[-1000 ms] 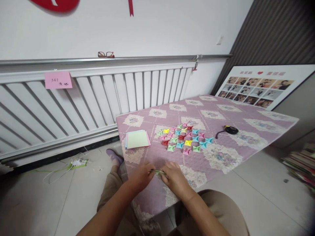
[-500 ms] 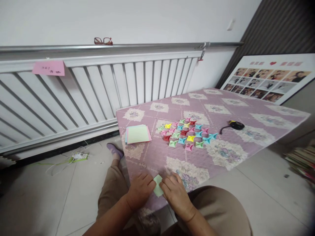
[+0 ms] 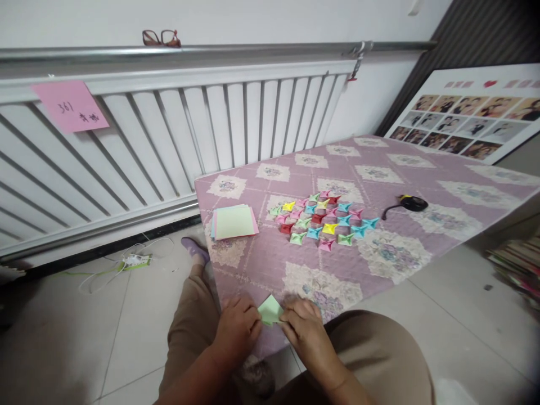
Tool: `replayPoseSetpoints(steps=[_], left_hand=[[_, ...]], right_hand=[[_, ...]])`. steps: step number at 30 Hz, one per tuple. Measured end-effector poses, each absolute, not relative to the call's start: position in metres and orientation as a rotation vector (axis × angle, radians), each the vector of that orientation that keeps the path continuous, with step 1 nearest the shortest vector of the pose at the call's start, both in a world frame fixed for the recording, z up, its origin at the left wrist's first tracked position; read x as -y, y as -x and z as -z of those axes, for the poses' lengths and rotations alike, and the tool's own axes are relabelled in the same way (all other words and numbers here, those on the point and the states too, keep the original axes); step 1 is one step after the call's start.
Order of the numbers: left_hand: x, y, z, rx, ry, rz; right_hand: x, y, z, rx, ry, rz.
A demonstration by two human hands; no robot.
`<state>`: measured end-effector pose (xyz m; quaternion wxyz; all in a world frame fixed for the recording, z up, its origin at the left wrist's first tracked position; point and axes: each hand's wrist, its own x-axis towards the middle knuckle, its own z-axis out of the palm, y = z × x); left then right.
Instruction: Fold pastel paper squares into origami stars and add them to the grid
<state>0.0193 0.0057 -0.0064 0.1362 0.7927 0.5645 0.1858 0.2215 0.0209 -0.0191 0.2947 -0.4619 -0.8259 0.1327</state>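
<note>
Green paper [image 3: 270, 309] is partly hidden by pinching fingers [image 3: 291, 322].

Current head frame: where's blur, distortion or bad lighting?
All head view: right hand looks slightly smeared; radiator slats slant at left, likely wide-angle distortion; floor falls dark at lower left; stack at right edge is soft; pipe carries a pale highlight.
</note>
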Motion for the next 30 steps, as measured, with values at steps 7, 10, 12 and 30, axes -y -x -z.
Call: replayPoseSetpoints(steps=[7,10,12,30], left_hand=[[-0.01,-0.022,-0.001,-1.753,-2.119,-0.468],[-0.013,-0.023,-0.006,-1.78,-2.085,-0.378],[-0.015,-0.025,-0.01,-1.786,-2.075,-0.314],[-0.043,-0.029,-0.034,-1.716,-2.154,0.208]], right_hand=[[-0.018,-0.224,0.015,2.147,1.348,-0.356],[-0.017,-0.223,0.013,2.12,1.368,-0.358],[-0.017,-0.222,0.013,2.098,1.387,-0.358],[-0.016,-0.213,0.015,2.028,1.523,-0.257]])
